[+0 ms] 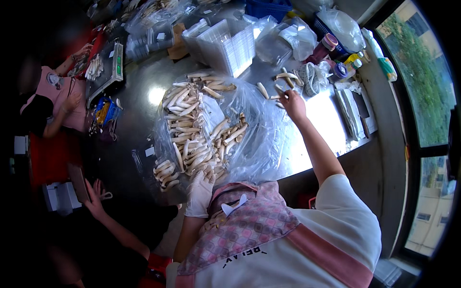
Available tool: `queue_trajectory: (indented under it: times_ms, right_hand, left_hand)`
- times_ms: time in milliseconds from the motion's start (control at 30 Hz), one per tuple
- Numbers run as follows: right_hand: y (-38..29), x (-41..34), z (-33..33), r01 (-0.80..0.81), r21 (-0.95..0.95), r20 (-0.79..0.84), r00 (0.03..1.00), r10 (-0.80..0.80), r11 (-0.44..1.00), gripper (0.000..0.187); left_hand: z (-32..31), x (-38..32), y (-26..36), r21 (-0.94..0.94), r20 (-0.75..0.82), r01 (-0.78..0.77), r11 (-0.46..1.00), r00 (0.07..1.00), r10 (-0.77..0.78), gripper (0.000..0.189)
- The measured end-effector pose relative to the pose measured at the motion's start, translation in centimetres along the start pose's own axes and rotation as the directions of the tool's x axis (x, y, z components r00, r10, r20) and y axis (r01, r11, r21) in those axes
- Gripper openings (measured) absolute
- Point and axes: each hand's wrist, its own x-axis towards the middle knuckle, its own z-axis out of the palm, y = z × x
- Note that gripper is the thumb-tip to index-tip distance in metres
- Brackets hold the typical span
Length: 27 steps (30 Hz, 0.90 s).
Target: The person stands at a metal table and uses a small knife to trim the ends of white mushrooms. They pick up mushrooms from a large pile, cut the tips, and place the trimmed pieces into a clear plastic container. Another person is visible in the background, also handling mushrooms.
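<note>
Long pale-stemmed mushrooms [187, 129] lie in rows and a loose heap on a spread clear plastic bag [259, 144] before me. My left hand [200, 192], in a white glove, rests at the near end of the heap with its fingers among the stems; whether it grips one cannot be told. A small mushroom cluster [166, 175] lies to its left. My bare right hand [294, 105] reaches past the bag's right side, its fingers closed around a pale mushroom piece [278, 87]. Around it are loose mushrooms [263, 90] and a bundle of cord [310, 79].
Stacked clear plastic trays [230, 45] stand at the back of the metal table [138, 90]. A scale [111, 68] bearing mushrooms is at left, near a co-worker [66, 93]. Another person's hand [94, 201] holds a phone-like device. Bottles [340, 71] stand at right.
</note>
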Motion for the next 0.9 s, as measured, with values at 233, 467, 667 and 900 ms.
queue_trajectory:
  times_ms: [233, 467, 667, 900]
  right_hand:
    - [-2.4, -2.5, 3.0, -0.028, 0.171, 0.21, 0.978, -0.009, 0.985, 0.025]
    - [-2.6, -7.1, 4.7, -0.026, 0.065, 0.341, 0.94, 0.002, 0.998, 0.025]
    - [-2.7, -7.5, 4.4, 0.18, -0.146, 0.222, 0.964, -0.145, 0.973, 0.026]
    - [-8.8, -2.3, 10.7, 0.354, 0.245, 0.21, 0.889, -0.406, 0.903, 0.024]
  left_hand:
    - [-0.5, -0.4, 0.0, -0.098, -0.077, -0.021, 0.995, 0.997, 0.014, 0.026]
    - [-2.5, 0.2, -0.6, -0.167, -0.011, -0.022, 0.986, 1.0, 0.02, 0.021]
    - [-3.3, 0.1, -1.0, -0.211, -0.073, -0.01, 0.977, 0.997, -0.006, 0.021]
    - [-3.4, -0.6, -1.3, -0.237, -0.027, -0.023, 0.971, 0.999, 0.017, 0.025]
